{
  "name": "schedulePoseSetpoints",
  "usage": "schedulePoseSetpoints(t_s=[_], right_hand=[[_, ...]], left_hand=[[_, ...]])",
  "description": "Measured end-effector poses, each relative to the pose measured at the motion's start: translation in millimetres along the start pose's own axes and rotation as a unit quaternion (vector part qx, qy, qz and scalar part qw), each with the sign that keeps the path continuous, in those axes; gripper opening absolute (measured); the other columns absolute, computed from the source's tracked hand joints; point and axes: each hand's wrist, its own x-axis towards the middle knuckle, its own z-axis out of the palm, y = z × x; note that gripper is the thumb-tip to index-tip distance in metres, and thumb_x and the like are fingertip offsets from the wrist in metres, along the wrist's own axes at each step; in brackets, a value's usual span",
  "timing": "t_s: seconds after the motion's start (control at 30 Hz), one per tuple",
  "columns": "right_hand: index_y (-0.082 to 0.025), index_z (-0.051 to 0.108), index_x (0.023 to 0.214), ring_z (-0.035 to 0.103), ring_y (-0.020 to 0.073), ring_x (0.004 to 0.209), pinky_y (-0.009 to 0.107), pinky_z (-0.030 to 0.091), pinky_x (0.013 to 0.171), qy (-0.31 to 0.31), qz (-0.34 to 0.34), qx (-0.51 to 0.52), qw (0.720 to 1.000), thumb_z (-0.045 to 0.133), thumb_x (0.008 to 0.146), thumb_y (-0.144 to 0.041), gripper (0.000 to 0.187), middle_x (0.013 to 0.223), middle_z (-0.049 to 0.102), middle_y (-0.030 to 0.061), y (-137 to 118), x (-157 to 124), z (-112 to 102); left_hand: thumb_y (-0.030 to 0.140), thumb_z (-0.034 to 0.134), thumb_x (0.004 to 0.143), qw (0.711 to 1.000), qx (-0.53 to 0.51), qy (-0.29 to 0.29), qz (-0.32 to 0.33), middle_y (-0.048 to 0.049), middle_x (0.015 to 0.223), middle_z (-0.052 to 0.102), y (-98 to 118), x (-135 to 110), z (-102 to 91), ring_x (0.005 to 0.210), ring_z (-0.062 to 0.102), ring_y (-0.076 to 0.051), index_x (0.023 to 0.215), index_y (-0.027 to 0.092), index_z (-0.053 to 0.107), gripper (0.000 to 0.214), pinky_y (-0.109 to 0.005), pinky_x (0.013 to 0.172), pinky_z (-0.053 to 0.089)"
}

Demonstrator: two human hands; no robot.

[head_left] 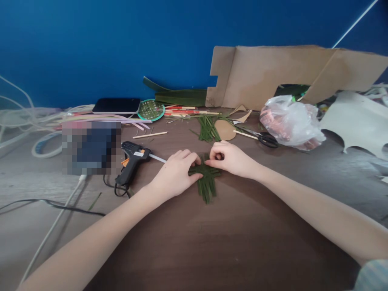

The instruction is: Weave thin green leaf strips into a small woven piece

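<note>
Your left hand (178, 173) comes in on a forearm slanting up from the lower left corner; its back is turned up, its fingers are bent over and point away from you and to the right; thumb and forefinger stand a little apart, a narrow gap between their tips, the thumb lying on the left side of the woven green strips (207, 185). Your right hand (233, 159) reaches in from the lower right, its forearm slanting up and leftward; the fingers are curled in, thumb and forefinger drawn close together at the upper right of the weave; you cannot tell from here whether a strip is pinched between them.

The weave lies flat on the brown table (227, 242), between your two hands and straight ahead of you; it forms a cross, its long axis running from near you to away from you, with a very slight lean; the near strips point toward you, their loose ends slightly spread; shorter arms stick out left and right, the left one partly under your fingers.

Just beyond lie a bundle of loose green strips (207, 127) and a round tan disc (226, 129); to your left is a black glue gun (132, 160), its white stick (158, 158) aimed toward your left hand.
</note>
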Motion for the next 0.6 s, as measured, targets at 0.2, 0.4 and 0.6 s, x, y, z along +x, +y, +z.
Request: schedulePoseSetpoints(t_s=[0.2,0.4,0.6], right_hand=[[-0.017,0.051,0.058,0.043,0.0136,0.068,0.026,0.032,0.065,-0.004,0.0,0.009,1.0,0.068,0.073,-0.025,0.024,0.061,0.046,-0.002,-0.7,-0.4,-0.8],[-0.018,0.05,0.057,0.043,0.0133,0.067,0.026,0.032,0.065,-0.001,-0.003,0.008,1.0,0.068,0.072,-0.022,0.024,0.062,0.046,-0.0022,-1.8,-0.5,-0.9],[-0.017,0.05,0.058,0.043,0.0133,0.068,0.026,0.032,0.065,0.0,-0.003,0.009,1.0,0.067,0.073,-0.022,0.024,0.062,0.046,-0.0022,-2.2,-0.9,-0.9]], left_hand=[[0.023,0.065,0.075,1.0,0.0,-0.001,0.007,-0.0021,0.084,0.055,-0.4,-0.6,-1.5,0.082,0.051,-0.02,0.085,0.017,0.053,0.017,-0.034,0.075,0.042],[0.019,0.064,0.074,1.0,-0.01,0.021,0.0,-0.0007,0.081,0.055,3.2,-1.0,-2.2,0.08,0.051,-0.019,0.086,0.018,0.048,0.02,-0.031,0.069,0.04],[0.015,0.059,0.075,0.999,-0.002,0.018,0.048,0.0001,0.082,0.056,2.6,-2.0,-1.4,0.081,0.052,-0.018,0.084,0.019,0.047,0.016,-0.031,0.073,0.039]])
